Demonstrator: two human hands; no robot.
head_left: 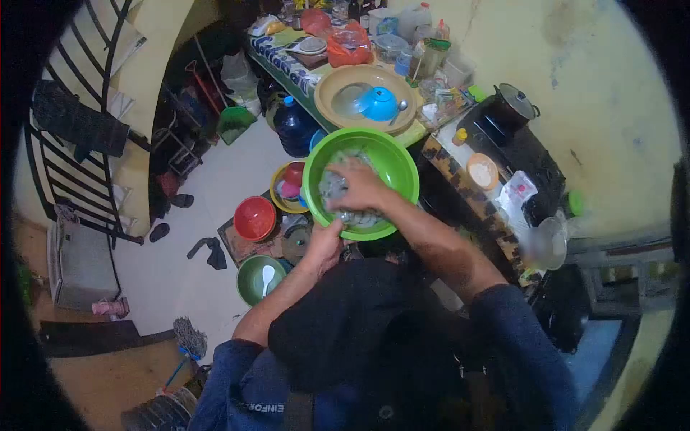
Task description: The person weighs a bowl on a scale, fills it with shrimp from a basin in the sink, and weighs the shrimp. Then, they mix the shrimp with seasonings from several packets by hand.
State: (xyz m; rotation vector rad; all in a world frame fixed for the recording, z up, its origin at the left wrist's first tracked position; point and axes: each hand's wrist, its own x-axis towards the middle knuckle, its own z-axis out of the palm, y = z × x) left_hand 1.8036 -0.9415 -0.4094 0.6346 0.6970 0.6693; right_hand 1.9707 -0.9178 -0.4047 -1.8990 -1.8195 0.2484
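Note:
A large light-green basin (395,154) is held up in front of me, tilted so its inside shows. My left hand (327,243) grips its lower left rim, fingers partly hidden by the basin. Inside the basin my right hand (359,187) reaches into pale greyish, wet-looking pieces (334,188), which lie mostly on the left and bottom of the basin. The right fingers are spread and blurred among the pieces, and I cannot make out exactly what they are.
Behind the basin, a table holds a tan tray (327,97) with a blue bowl (379,104). At right are a black pot (510,108) and a small bowl of white powder (483,172). Lower left stand a red bowl (254,218) and a green bowl (248,280) with a white spoon.

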